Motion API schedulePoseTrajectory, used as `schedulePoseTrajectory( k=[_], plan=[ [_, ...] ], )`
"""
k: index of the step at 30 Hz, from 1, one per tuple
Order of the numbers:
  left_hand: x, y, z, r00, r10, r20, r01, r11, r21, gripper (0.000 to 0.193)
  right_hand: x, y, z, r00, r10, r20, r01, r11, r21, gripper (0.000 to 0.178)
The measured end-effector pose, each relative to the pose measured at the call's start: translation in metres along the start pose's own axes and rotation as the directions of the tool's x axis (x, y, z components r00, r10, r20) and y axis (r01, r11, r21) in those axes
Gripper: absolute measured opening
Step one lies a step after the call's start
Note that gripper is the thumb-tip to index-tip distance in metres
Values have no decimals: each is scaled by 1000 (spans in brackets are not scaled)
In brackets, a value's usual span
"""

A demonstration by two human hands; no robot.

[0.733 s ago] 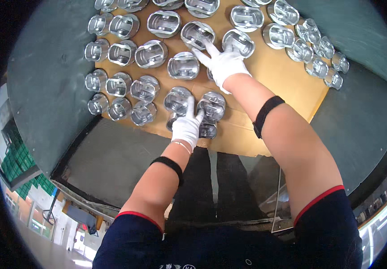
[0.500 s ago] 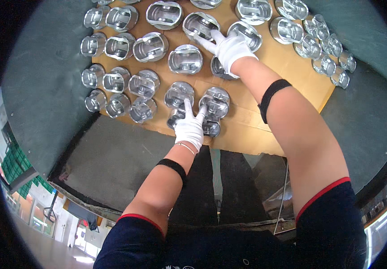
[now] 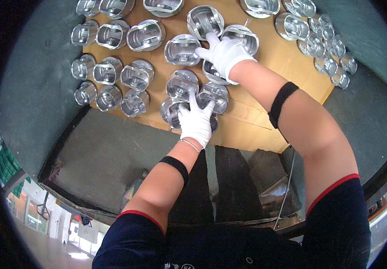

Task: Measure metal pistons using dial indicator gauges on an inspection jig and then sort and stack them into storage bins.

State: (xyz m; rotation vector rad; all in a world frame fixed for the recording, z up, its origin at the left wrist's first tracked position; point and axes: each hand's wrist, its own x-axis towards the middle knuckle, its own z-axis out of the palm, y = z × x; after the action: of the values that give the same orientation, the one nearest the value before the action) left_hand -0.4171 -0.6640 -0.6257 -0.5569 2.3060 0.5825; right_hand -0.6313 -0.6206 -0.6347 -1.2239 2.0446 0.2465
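Dark grey side panels (image 3: 27, 80) are set to the left and right of a brown cardboard sheet (image 3: 292, 62), on which many silvery metal pistons (image 3: 182, 49) are stood, mostly with their hollow ends upward. Near the sheet's front edge, four of them are bunched under the left hand (image 3: 196, 121), which is covered by a white glove. Its fingers are spread apart, with one rested on the farther left piston (image 3: 182, 82) and the thumb laid on the right-hand one (image 3: 216, 95); whether any is gripped cannot be told.

Just beyond, the right hand (image 3: 227, 54), gloved alike, is placed among four more. Its thumb and forefinger are held well apart, the forefinger being laid at the far piston (image 3: 204, 20); the other fingertips are partly hidden, so no firm hold can be confirmed.

The handling is judged to be partway along: the front four are already packed together, while the set around the right hand is more loosely grouped. Spaced rows (image 3: 137, 75) on the left and a crowded group (image 3: 326, 49) by the right panel are touched by neither hand.

Farther out, black bands (image 3: 284, 102) are worn on both forearms, and green mesh (image 3: 7, 163) is glimpsed at the lower left.
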Motion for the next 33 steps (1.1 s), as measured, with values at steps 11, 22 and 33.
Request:
schedulePoseTrajectory(
  k=[11, 22, 33],
  plan=[
    [11, -15, -1, 988, 60, 146, -89, 975, 202, 33, 3, 2, 8, 993, 63, -103, -52, 994, 101, 31],
    [-12, -21, -53, 952, 177, 251, -241, 937, 253, 60, -226, 12, -17, 849, 364, 383, -528, 553, 644, 57],
    [-130, 111, -193, 787, 613, 67, -553, 749, -364, 67, -646, -103, -23, 630, 648, 427, 506, -760, 407, 52]
  ],
)
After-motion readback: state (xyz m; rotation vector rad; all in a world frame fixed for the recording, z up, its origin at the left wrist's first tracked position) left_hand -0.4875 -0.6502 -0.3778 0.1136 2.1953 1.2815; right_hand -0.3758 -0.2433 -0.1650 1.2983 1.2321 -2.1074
